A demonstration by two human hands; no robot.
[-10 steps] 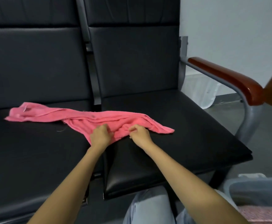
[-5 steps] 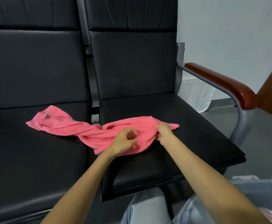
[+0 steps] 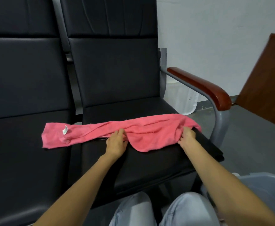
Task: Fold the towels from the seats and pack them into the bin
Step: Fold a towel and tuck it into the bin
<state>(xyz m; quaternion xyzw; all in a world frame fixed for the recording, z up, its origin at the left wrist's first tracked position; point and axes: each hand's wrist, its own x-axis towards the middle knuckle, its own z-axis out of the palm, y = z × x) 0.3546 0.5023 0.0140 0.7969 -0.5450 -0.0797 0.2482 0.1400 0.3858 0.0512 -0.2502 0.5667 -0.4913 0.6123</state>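
A pink towel [image 3: 149, 131] lies rumpled and stretched lengthwise across two black seats [image 3: 141, 163], its white label at the left end. My left hand [image 3: 116, 141] pinches the towel's near edge around its middle. My right hand [image 3: 187, 136] grips the near edge close to the towel's right end, by the seat's right side. A grey bin [image 3: 262, 185] stands on the floor at the lower right, only partly in view; its contents are hidden.
A red-brown wooden armrest [image 3: 203, 85] on a grey metal frame rises at the right of the seat. A brown wooden panel [image 3: 267, 82] stands farther right. My knees in light jeans [image 3: 163, 211] are in front of the seats. A grey floor lies beyond.
Both hands have dragged the towel to the right and moved apart along its near edge. The towel now lies straighter, mostly on the right seat.
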